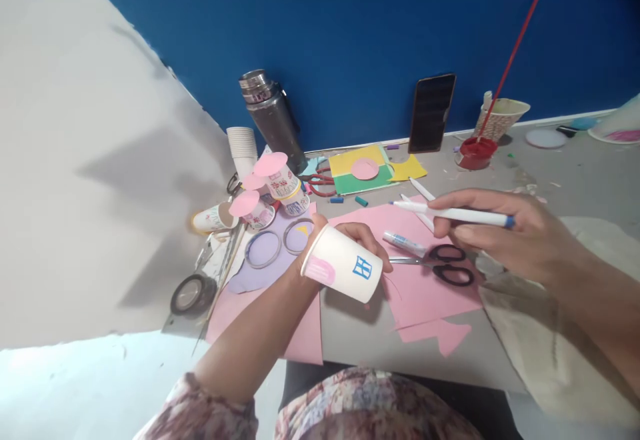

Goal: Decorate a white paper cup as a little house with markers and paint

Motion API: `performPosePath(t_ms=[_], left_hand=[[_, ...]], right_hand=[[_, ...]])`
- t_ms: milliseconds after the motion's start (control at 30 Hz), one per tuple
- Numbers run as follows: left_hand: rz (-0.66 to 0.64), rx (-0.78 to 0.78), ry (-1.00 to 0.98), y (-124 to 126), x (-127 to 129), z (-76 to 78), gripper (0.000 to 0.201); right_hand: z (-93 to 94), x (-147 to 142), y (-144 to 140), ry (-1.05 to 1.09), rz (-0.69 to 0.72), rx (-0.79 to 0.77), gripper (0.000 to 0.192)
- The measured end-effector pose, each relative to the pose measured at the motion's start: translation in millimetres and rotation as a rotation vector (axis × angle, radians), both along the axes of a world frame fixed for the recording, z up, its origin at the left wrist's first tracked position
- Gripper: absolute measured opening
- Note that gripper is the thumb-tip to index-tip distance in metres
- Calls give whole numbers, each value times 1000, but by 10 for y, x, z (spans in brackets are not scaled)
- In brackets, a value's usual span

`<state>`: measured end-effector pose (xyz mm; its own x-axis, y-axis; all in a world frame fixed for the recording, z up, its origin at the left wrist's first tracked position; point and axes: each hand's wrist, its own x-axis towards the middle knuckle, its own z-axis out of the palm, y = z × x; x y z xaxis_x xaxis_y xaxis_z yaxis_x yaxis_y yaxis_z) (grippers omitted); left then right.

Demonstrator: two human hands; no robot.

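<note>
My left hand (357, 237) grips a white paper cup (343, 265) tilted on its side, its base toward the right. The cup bears a pink patch and a small blue drawn window. My right hand (505, 230) holds a white marker (450, 213) with a blue end, its tip pointing left, just above and to the right of the cup. Below the marker lie black-handled scissors (447, 263) and a glue stick (404, 243) on pink paper (420, 293).
Decorated cups with pink lids (273, 190), a stack of white cups (243, 150), tape rolls (193, 293), a steel flask (273, 120), a phone leaning on the blue wall (431, 112), a red paint dish with brush (477, 150), coloured paper sheets (367, 168) and a cloth (545, 333) are about.
</note>
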<state>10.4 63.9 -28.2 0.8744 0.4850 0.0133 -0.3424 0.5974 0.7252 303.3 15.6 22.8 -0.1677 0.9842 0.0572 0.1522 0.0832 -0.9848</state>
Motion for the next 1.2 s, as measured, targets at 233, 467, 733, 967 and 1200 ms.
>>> performPosePath(t_ms=[233, 467, 733, 967, 1200], left_hand=[[40, -2, 54, -38, 56, 51, 82], [20, -19, 55, -77, 96, 12, 86], [-28, -15, 76, -92, 126, -82, 87], [-23, -19, 96, -101, 119, -80, 87], [-40, 11, 61, -93, 106, -105, 86]], right_hand=[[132, -100, -232, 166, 194, 202, 23], [142, -247, -279, 189, 176, 306, 12], [84, -292, -305, 195, 258, 281, 14], [83, -282, -295, 167, 256, 270, 12], [85, -285, -295, 184, 272, 249, 13]])
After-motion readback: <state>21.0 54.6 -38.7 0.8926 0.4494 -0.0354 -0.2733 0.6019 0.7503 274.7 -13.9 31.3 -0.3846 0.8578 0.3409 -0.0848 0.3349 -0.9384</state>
